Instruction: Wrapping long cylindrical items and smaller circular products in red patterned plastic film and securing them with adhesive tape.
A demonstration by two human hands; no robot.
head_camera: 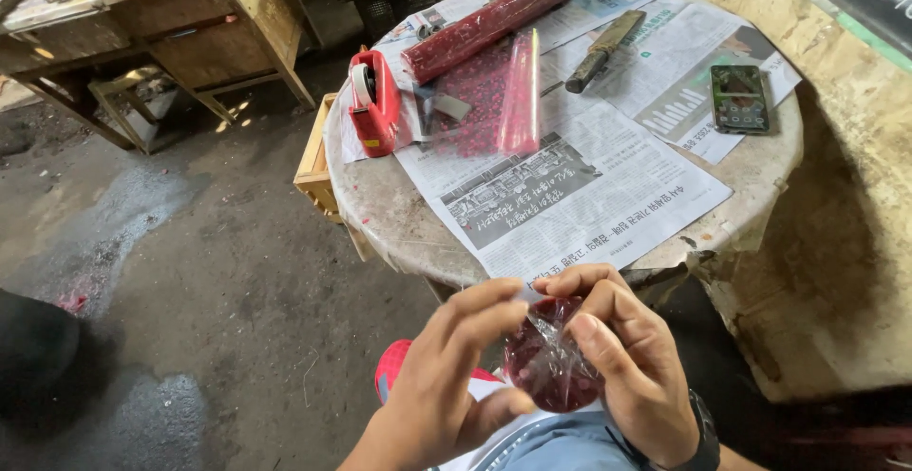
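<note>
Down near the person's lap, the left hand (446, 376) and right hand (632, 357) both pinch a small dark red round object wrapped in clear cellophane (549, 362), fingers closed on it, just below the edge of the newspaper-covered round table (380, 215), where a red tape dispenser (373, 101) stands.

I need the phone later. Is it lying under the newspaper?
No: the phone lies face up on top of the newspaper, near the table's far right edge.
</note>
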